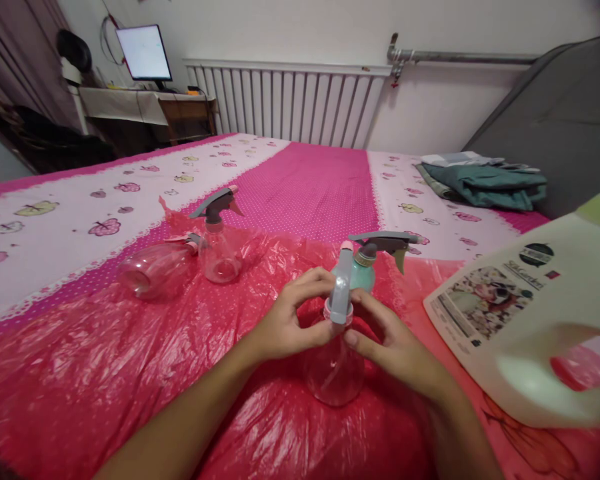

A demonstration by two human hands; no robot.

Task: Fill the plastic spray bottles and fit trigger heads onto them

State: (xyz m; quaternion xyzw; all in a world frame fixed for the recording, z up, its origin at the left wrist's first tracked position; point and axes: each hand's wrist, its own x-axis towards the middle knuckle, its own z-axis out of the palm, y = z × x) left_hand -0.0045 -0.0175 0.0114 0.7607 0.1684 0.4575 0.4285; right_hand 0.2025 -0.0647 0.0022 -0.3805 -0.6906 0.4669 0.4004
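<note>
Pink-collared spray bottle point(335, 380): upright on red plastic sheet point(145, 373); left hand point(291, 319), right hand point(393, 340) both grasping it around collar point(329, 309) and grey trigger head point(342, 283). Teal spray bottle point(363, 277) just behind (partly hidden). Farther left, 2 clear spray bottles point(219, 255): 1 standing, 1 lying. White jug point(520, 367) at right

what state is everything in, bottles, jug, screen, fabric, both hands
front bottle, upright, sprayer fitted
left hand, on front bottle
right hand, on front bottle
green bottle, upright, sprayer fitted
back left bottle, standing, sprayer fitted
sideways bottle, lying, sprayer fitted
jug, top cropped, closure unclear
monitor, lit
fabric, folded
plastic sheet, spread, wrinkled
</note>
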